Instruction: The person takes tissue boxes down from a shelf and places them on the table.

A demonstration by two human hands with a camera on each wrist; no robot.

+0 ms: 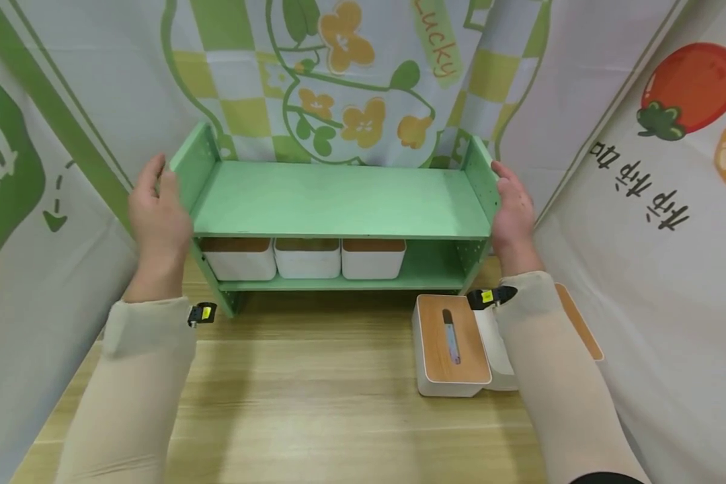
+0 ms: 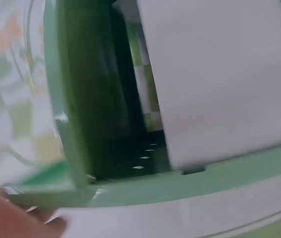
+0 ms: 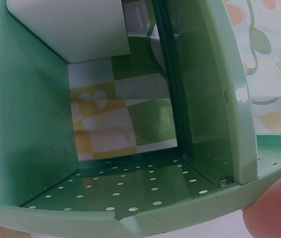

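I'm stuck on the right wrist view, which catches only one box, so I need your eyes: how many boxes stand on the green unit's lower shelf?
Observer: Three white boxes stand side by side on the lower shelf.
Operator: And at the end I can't see?
Observer: The left hand is at the left end panel.
Operator: Anything out in front?
Observer: Yes, toward the right, a pen-shaped item lies on the wood-look lid of a separate white box.
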